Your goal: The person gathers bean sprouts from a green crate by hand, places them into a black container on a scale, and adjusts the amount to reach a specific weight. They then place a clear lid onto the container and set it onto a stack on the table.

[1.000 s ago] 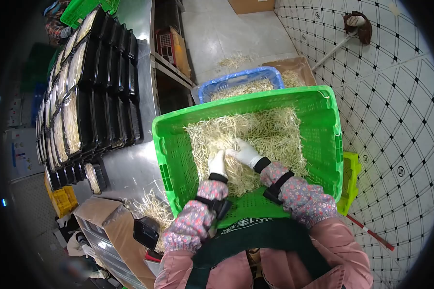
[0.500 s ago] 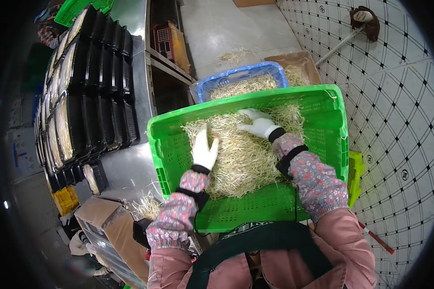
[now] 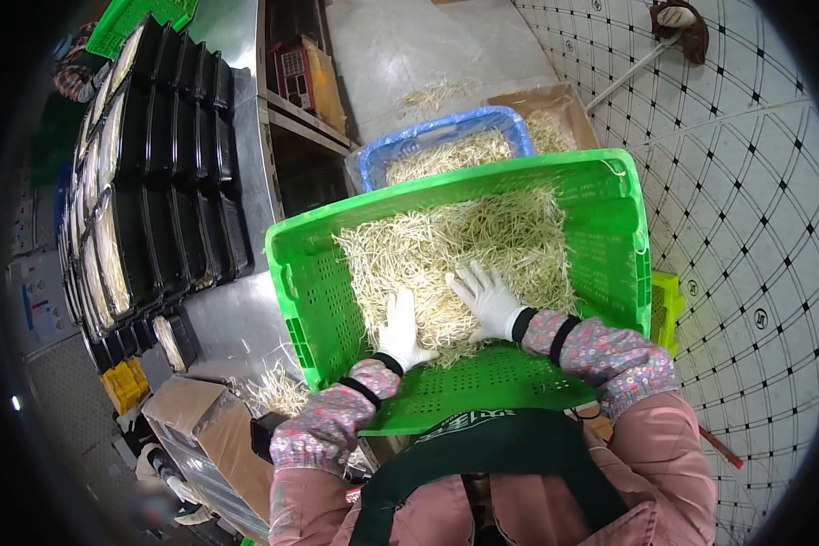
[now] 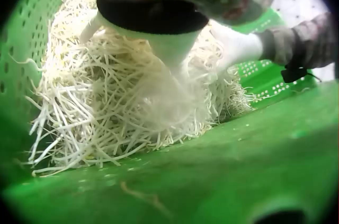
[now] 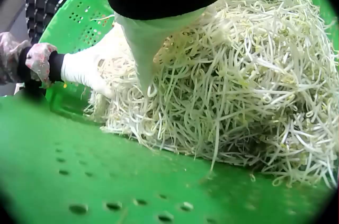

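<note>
Bean sprouts (image 3: 428, 246) lie heaped in a large green perforated crate (image 3: 482, 382), most of them toward its far side. My left hand (image 3: 403, 335), in a white glove, rests on the near left edge of the heap with fingers straight and thumb out to the side. To its right my gloved right hand (image 3: 489, 302) lies with fingers spread on the near middle of the sprouts. Both wrist views show the white gloves right against the pale sprouts (image 4: 100, 107), with the crate's near wall (image 5: 106, 166) bare in front of them.
Stacked black trays (image 3: 177, 146) of sprouts fill the steel table (image 3: 237, 314) at left. Beyond the crate stand a blue basket (image 3: 369, 168) and a cardboard box (image 3: 578, 118), both with sprouts. Another cardboard box (image 3: 187, 400) is at lower left, a broom-like tool (image 3: 632, 73) at upper right.
Both hands were together in the middle of the sprouts, then parted to left and right. Now they lie nearer my body, flat on the near side of the heap.
</note>
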